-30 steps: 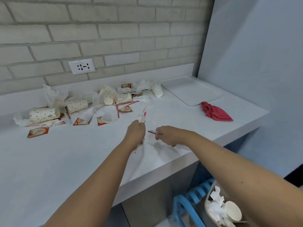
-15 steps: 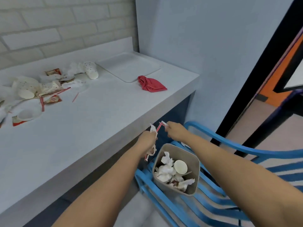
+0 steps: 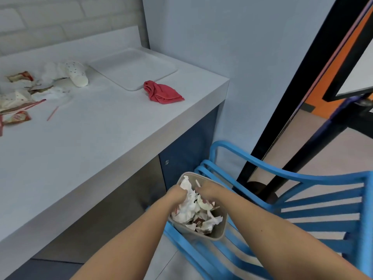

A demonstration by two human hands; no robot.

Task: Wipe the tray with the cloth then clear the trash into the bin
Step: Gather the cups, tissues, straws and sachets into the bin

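Counter (image 3: 101, 138) edge beside bin (image 3: 219, 235), left hand (image 3: 177, 194) and right hand (image 3: 206, 191) at mouth

tray (image 3: 129, 67) at far right corner of bench (image 3: 101, 138), cloth (image 3: 161, 93) just before it. trash (image 3: 76, 74) at far left. bin (image 3: 218, 231) on chair (image 3: 302, 176) below bench's right end; left hand (image 3: 177, 194) and right hand (image 3: 205, 191) side by side in its mouth.

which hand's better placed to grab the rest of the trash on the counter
Probably the left hand: both are over the bin, but it sits on the counter side, nearer the leftover trash.
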